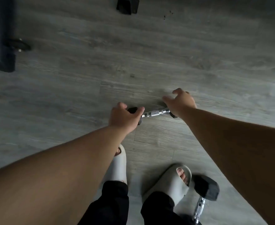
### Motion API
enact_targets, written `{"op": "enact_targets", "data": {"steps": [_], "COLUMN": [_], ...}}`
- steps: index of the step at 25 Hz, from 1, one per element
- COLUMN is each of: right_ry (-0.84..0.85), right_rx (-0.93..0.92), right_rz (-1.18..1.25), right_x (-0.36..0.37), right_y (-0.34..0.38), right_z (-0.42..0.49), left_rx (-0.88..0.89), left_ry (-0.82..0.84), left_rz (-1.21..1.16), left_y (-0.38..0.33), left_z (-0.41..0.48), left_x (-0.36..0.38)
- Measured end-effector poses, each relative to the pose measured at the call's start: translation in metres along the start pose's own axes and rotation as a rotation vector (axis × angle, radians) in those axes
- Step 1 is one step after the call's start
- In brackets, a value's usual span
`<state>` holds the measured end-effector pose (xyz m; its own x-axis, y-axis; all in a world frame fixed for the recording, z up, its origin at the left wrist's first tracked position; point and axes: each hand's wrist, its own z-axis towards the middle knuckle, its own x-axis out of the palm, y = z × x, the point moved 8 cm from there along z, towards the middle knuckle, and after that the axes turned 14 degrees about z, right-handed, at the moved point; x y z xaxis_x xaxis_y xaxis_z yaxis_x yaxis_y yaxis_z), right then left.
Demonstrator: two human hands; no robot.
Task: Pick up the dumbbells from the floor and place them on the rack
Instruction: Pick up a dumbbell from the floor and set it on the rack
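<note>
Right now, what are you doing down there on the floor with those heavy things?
A person is bending over a dumbbell that lies on the wooden floor. The left hand covers one black end and the right hand reaches over the other, fingers spread, so it is not lifted yet. A second dumbbell lies beside the right slipper. No rack can be clearly made out.

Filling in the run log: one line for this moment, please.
phase: reaching | left hand: open over dumbbell head | right hand: open over other head | second dumbbell: on floor
</note>
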<state>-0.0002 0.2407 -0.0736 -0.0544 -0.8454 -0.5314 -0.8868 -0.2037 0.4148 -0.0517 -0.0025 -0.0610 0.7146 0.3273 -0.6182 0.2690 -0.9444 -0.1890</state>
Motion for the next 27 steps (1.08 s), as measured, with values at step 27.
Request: {"op": "enact_targets", "data": {"steps": [27], "right_ry": [-0.288], "right_rx": [0.308], "right_rz": [1.053], "right_x": [-0.24], "right_y": [0.104], "right_z": [-0.237], "left_rx": [0.473], "left_ry": [-0.235], "left_rz": [0.046], "left_y": [-0.249], "left_z": [-0.191], "left_x": [-0.297]}}
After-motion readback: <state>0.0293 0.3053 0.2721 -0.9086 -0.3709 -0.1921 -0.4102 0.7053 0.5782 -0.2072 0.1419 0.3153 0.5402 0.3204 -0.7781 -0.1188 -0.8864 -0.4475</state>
